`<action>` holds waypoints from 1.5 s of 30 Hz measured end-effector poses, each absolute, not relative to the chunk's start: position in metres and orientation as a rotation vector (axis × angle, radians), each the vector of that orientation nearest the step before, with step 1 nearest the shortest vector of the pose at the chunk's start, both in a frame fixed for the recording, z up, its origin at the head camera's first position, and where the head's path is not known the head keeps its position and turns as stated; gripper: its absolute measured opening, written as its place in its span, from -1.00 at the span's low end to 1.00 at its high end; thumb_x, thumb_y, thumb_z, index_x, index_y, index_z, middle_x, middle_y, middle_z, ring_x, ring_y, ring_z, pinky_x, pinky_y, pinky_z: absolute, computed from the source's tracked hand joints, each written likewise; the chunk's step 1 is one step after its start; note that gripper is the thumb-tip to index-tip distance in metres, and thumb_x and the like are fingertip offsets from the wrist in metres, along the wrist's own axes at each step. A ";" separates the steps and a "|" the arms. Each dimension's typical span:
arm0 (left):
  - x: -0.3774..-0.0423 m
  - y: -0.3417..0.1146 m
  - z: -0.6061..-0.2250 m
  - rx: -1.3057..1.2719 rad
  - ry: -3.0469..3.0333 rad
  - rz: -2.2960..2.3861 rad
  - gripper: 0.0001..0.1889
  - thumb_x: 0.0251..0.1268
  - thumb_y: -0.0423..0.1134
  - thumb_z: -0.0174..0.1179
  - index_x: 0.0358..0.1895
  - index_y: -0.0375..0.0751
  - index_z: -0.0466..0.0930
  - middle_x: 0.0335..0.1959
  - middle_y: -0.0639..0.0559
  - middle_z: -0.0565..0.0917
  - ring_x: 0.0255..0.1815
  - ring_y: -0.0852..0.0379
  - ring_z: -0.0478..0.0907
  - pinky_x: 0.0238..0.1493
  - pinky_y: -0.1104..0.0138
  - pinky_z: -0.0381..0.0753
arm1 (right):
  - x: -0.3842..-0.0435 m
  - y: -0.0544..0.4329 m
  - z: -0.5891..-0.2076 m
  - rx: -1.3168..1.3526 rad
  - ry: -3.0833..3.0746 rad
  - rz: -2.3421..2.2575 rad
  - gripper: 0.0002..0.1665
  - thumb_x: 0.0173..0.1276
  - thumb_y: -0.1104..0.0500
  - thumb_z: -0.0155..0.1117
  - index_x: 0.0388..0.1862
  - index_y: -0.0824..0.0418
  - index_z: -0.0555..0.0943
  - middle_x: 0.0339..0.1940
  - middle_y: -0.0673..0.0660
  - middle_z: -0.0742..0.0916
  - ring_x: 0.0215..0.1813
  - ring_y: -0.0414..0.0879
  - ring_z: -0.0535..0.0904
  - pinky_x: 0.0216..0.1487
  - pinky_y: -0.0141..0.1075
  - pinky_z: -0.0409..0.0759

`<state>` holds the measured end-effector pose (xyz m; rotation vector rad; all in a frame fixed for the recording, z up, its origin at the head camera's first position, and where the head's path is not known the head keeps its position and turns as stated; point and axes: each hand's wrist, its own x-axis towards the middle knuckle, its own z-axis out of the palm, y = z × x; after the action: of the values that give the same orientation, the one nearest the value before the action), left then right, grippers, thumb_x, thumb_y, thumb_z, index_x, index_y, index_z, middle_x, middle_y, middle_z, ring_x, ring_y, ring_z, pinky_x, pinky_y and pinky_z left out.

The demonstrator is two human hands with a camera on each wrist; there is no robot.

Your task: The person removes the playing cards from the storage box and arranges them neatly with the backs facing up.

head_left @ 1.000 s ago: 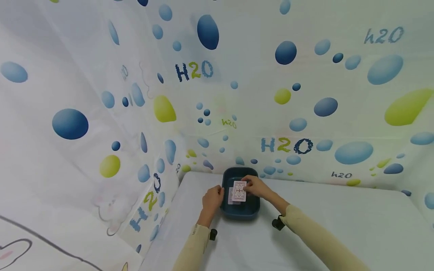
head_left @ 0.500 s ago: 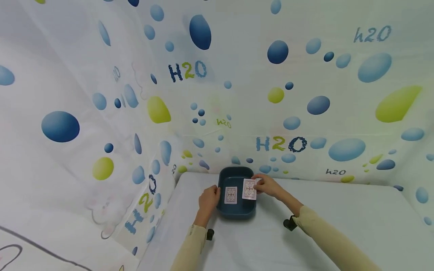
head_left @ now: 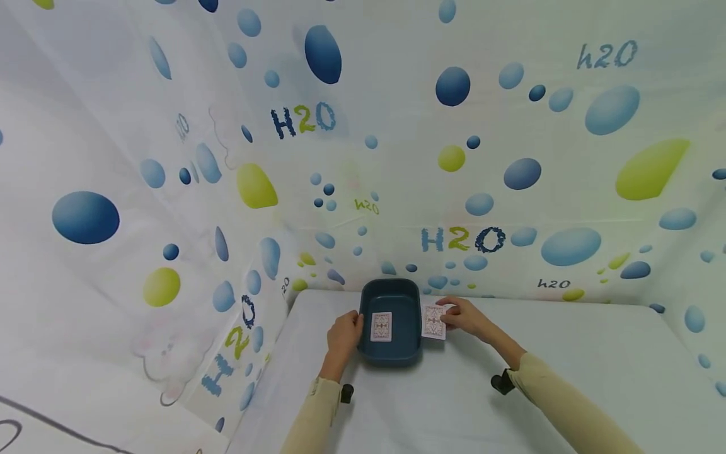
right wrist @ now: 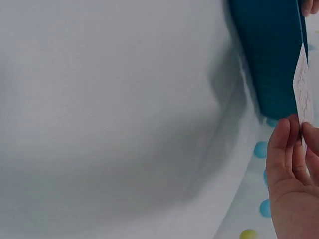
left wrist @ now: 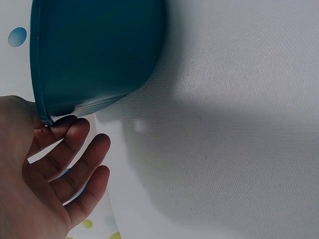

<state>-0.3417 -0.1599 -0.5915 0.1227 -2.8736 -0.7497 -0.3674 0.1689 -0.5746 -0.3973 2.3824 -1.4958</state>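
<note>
A dark teal rectangular bin [head_left: 391, 360] with rounded corners stands on the white table. One playing card [head_left: 381, 326], its red patterned back up, lies inside on the left. My left hand [head_left: 343, 337] pinches the bin's left rim between thumb and index finger; the left wrist view shows its other fingers loosely bent below the rim [left wrist: 45, 122]. Just right of the bin, my right hand [head_left: 466, 317] pinches a second playing card [head_left: 433, 322] by its right edge, also patterned side up. In the right wrist view this card [right wrist: 302, 89] is seen nearly edge-on beside the bin wall [right wrist: 269, 64].
White cloth covers the table [head_left: 544, 359], which stretches away to the right of the bin. Close behind the bin rises a white curtain [head_left: 391, 189] printed with blue and green drops and "H2O" lettering. It also runs along the left side.
My right hand has lifted the second card from over the first and carried it right, past the bin's right rim. The left hand stays at the left rim. The head view has shifted slightly.
</note>
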 end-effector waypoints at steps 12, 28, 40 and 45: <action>-0.343 -0.163 -0.592 0.111 -2.865 -0.756 -0.67 0.53 -0.08 0.08 -0.48 -0.11 0.48 -0.60 0.05 0.49 -0.61 0.14 0.37 -0.57 0.30 0.28 | -0.371 0.196 -0.596 -0.429 2.481 -1.386 -0.53 0.42 0.33 0.22 0.28 0.41 0.44 -0.32 0.20 0.63 -0.31 -0.07 0.54 -0.24 -0.26 0.63; -0.344 -0.162 -0.592 0.076 -2.851 -0.756 -0.67 0.52 -0.09 0.09 -0.47 -0.11 0.48 -0.60 0.05 0.49 -0.61 0.15 0.36 -0.58 0.30 0.27 | -0.375 0.197 -0.621 -0.551 2.875 -0.934 -0.60 0.26 0.31 0.41 0.06 0.41 0.61 -0.18 0.24 0.59 -0.15 0.01 0.52 -0.04 -0.05 0.57; -0.341 -0.162 -0.591 0.081 -2.844 -0.766 -0.67 0.52 -0.09 0.09 -0.48 -0.12 0.47 -0.59 0.05 0.49 -0.60 0.14 0.35 -0.58 0.29 0.26 | -0.378 0.194 -0.605 -0.551 2.870 -0.686 -0.56 0.36 0.18 0.37 0.13 0.41 0.62 -0.04 0.31 0.66 0.02 0.17 0.61 0.17 0.06 0.55; -0.341 -0.162 -0.591 0.072 -2.837 -0.763 -0.67 0.52 -0.10 0.09 -0.49 -0.13 0.47 -0.60 0.05 0.49 -0.61 0.14 0.35 -0.58 0.29 0.26 | -0.382 0.185 -0.591 -0.538 2.900 -0.593 -0.31 0.43 0.00 0.30 0.30 0.50 0.45 0.28 0.50 0.55 0.34 0.38 0.46 0.35 0.15 0.40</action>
<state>-0.3409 -0.1619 -0.5910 0.0717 -2.8375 -0.7630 -0.3818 0.1854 -0.5914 -0.5376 2.9003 -0.5926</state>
